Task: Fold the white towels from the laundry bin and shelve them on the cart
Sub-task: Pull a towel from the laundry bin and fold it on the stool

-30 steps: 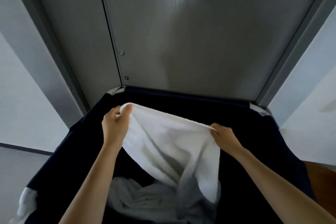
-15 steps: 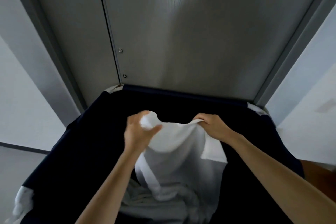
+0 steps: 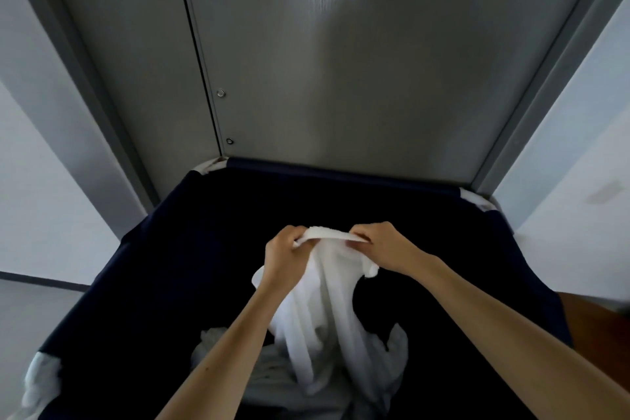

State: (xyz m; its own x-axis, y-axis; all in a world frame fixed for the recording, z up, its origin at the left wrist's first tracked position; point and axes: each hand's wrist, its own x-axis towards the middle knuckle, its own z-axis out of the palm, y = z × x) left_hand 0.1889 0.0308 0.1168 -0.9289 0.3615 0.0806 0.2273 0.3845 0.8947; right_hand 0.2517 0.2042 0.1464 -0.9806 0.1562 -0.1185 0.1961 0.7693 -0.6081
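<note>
Pinching towel [image 3: 327,300] edge in left hand [image 3: 284,254] and right hand [image 3: 381,245], we are seemingly just starting first fold. Pile [image 3: 231,348] lying at 6 o'clock in bin [image 3: 341,167]; cart unseen.

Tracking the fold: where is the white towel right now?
In the head view, the white towel hangs mid-frame over the dark laundry bin, its top edge gripped by the left hand and right hand close together.

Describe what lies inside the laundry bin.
Crumpled white laundry lies at the bottom of the bin. The towel held by the left hand and right hand hangs over it, hiding the middle; the count is unclear.
</note>
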